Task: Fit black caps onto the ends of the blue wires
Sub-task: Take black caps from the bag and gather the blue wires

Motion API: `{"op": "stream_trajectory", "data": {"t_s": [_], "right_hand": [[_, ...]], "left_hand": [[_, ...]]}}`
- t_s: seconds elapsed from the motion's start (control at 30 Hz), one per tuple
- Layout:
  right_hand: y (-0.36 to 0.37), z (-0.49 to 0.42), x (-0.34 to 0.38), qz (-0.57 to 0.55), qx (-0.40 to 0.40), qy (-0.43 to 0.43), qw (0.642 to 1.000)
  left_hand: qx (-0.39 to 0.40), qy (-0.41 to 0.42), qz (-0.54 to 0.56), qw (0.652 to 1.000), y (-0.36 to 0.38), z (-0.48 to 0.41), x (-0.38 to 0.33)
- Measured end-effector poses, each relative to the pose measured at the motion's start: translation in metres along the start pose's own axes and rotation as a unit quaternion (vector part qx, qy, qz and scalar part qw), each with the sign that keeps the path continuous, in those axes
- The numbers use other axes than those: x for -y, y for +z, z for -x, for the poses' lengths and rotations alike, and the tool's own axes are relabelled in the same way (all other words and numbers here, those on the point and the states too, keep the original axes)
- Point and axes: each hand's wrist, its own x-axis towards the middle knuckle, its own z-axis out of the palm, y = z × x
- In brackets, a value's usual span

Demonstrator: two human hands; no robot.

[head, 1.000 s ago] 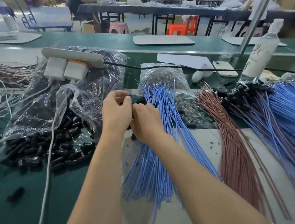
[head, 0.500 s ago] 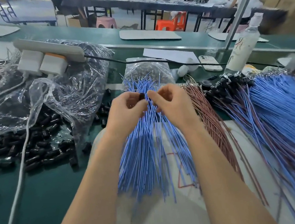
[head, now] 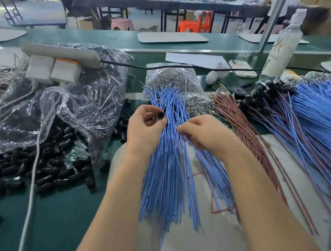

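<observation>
- One wide green worktable (head: 65, 224) fills the view, seen from above by the person working at it; a pale mat (head: 210, 241) lies on it in front of them.
- Lg clear plastic bags (head: 90, 104) sit at left, w/ a heap of loose black caps (head: 44, 168) spilling out onto the table.
- Far right: a big fan of blue wires already capped (head: 320, 121), black ends pointing away from the person.
- Centre: the blue wire bundle (head: 165, 175) lies on the mat btwn the two forearms, bare tips pointing away.
- Brown wires (head: 247, 130) lie just beside it, on the right.
- White power strip (head: 62, 54) w/ two plugs rests on top of the bags; a white bottle (head: 282, 49) stands at back right, a phone (head: 242, 68) near it.
- Right hand (head: 205, 134): fingers curled in on strands at the bundle's upper part, gripping them; no. of strands blurred.
- Left hand (head: 143, 133): raised over the bundle's left edge, close to the right hand but apart from it.
- Single black cap (head: 161, 114): pinched btwn left thumb and fingertips, just beside the wire tips.
</observation>
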Motion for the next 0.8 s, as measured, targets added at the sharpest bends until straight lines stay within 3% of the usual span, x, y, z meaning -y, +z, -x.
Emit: {"op": "stream_trajectory", "data": {"t_s": [0.07, 0.23, 0.37, 0.43, 0.5, 0.6, 0.63, 0.73, 0.8], "right_hand": [[-0.003, -0.002, -0.001, -0.142, -0.001, 0.014, 0.99], [-0.004, -0.005, -0.006, -0.252, 0.018, 0.069, 0.965], [-0.007, -0.003, -0.002, -0.324, 0.105, 0.061, 0.938], [-0.009, 0.001, 0.0, -0.358, 0.168, 0.013, 0.919], [-0.018, 0.005, 0.001, -0.414, 0.245, -0.081, 0.873], [-0.034, 0.012, 0.004, -0.508, 0.324, -0.202, 0.772], [-0.037, 0.011, 0.004, -0.511, 0.291, -0.201, 0.784], [-0.03, 0.0, -0.006, -0.372, 0.025, -0.089, 0.924], [-0.021, -0.007, -0.011, -0.279, -0.08, -0.007, 0.957]], "left_hand": [[-0.005, 0.027, -0.031, 0.999, 0.001, 0.0, 0.002], [-0.009, 0.048, -0.071, 0.996, 0.001, 0.0, 0.007], [-0.017, 0.066, -0.086, 0.994, 0.001, 0.0, 0.009], [-0.025, 0.063, -0.094, 0.993, 0.001, -0.001, 0.01], [-0.031, 0.056, -0.097, 0.993, 0.0, -0.003, 0.013], [-0.027, 0.05, -0.112, 0.992, 0.001, -0.004, 0.013], [-0.027, 0.051, -0.117, 0.992, 0.001, -0.004, 0.012], [-0.034, 0.046, -0.121, 0.991, 0.001, -0.003, 0.011], [-0.041, 0.041, -0.122, 0.991, -0.001, -0.002, 0.01]]}}
